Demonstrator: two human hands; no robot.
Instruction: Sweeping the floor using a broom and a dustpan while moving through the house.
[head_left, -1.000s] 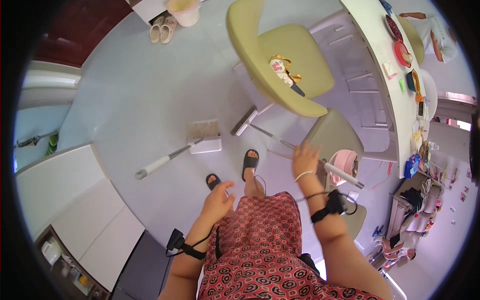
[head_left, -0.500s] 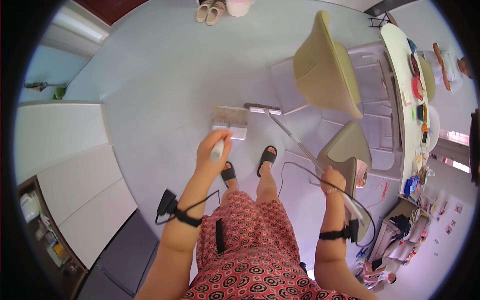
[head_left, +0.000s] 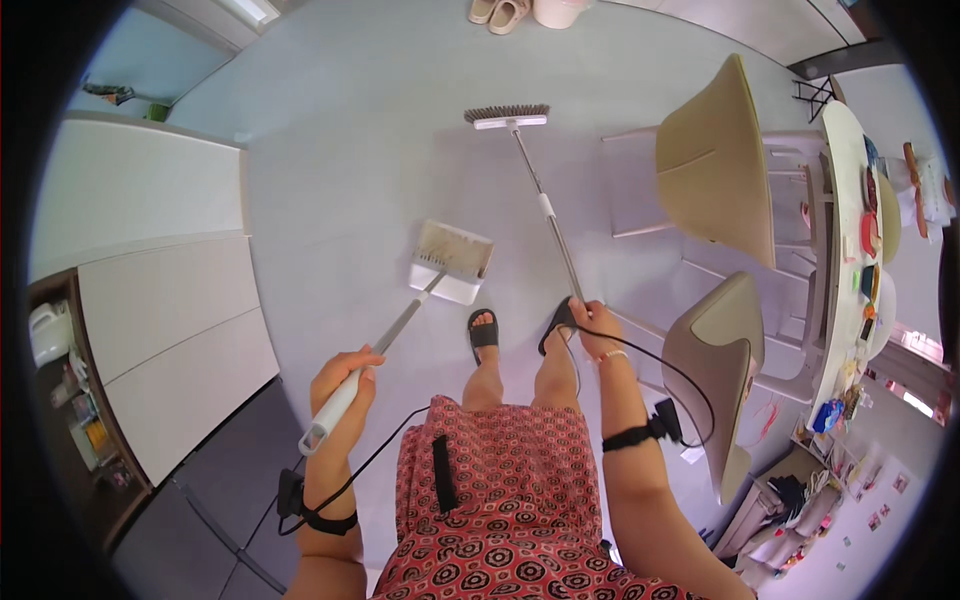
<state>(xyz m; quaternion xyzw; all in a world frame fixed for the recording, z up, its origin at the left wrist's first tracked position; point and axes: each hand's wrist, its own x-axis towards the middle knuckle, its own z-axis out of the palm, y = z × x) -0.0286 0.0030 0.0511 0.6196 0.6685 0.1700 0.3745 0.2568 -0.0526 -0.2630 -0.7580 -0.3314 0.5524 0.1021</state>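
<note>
My left hand (head_left: 340, 378) grips the white handle of a long-handled dustpan (head_left: 452, 252), whose white and beige pan rests on the floor ahead of my feet, left of centre. My right hand (head_left: 592, 325) is closed on the metal pole of a broom (head_left: 510, 121). The broom's white head with grey bristles lies on the floor farther out, beyond the dustpan and a little to its right. A dark cable runs across my right hand and forearm. My feet, in black slides, stand just behind the dustpan.
Two chairs (head_left: 705, 165) stand at right beside a long white table (head_left: 840, 140) holding bowls and small items. A person's arm (head_left: 915, 180) shows beyond it. White cabinets (head_left: 150, 190) and an open shelf line the left. Beige clogs (head_left: 507, 15) and a white bucket (head_left: 560, 8) sit at the far side.
My left hand has closed on the dustpan handle and drawn back toward me. The broom head has swung forward, away from me. The view has turned, shifting the chairs and table rightward.
</note>
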